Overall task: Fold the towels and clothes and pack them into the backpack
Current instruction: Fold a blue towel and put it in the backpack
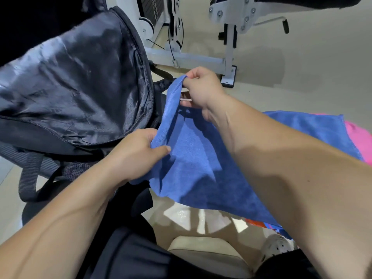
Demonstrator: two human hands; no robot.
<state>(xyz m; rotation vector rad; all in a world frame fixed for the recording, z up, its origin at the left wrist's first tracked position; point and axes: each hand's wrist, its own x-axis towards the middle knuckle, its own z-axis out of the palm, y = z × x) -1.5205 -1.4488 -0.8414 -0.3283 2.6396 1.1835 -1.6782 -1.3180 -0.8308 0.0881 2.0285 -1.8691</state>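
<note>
Nearest the camera, the left hand [138, 154] pinches the near end of one edge of the blue towel [193, 162], its fingers clamped on the bunched hem. Just beyond, the right hand [199, 89] holds the far end of that same edge, fingers closed on the corner, so the edge runs taut between the two while the rest of the cloth hangs down over the floor.

To fold it well, the held corners should probably be brought together evenly, hems matched, before the towel goes down (a skewed first fold spoils every later one).

Left of the towel, touching it, lies the backpack [76, 81], unzipped, its shiny lining exposed; I see nothing packed inside. Right of the towel, partly under it, a pink cloth [360, 137] waits.
</note>
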